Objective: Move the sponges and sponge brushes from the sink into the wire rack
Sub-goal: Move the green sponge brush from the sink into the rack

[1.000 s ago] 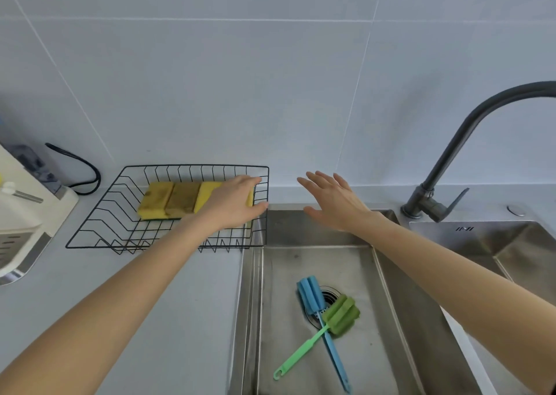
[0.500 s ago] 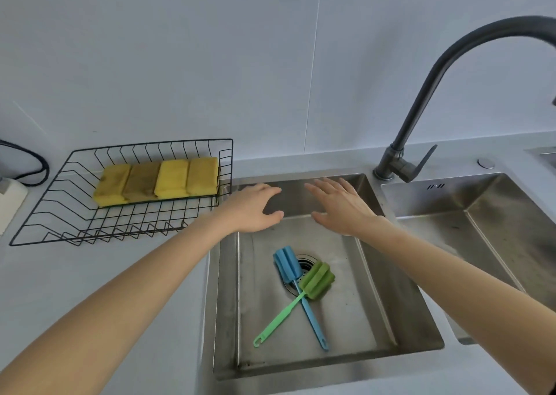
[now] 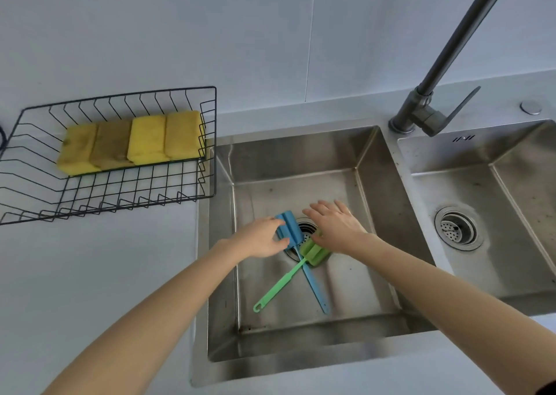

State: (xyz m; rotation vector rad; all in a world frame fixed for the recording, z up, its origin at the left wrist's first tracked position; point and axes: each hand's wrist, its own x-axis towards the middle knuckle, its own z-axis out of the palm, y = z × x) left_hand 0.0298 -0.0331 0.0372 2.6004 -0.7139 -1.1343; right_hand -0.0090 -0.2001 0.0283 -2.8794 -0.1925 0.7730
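Observation:
Two sponge brushes lie crossed over the drain of the left sink (image 3: 301, 151). The blue sponge brush (image 3: 314, 286) has its foam head at the far end, and my left hand (image 3: 261, 239) pinches that head between thumb and fingers. The green sponge brush (image 3: 279, 286) points its handle to the near left. My right hand (image 3: 337, 229) hovers palm down over its green head, fingers spread, thumb beside the foam. Both brushes still rest on the sink floor. Several yellow sponges (image 3: 132, 140) stand in a row in the black wire rack (image 3: 215, 154) on the counter to the left.
A dark faucet (image 3: 427, 115) rises at the back right between the two basins. The right sink (image 3: 451, 166) has a strainer drain (image 3: 457, 229). Grey counter lies in front of the rack, and a tiled wall stands behind.
Both hands came down from the sink's far rim into the basin. My left hand closed on the blue brush head and my right hand reached over the green head. The view tilted downwards.

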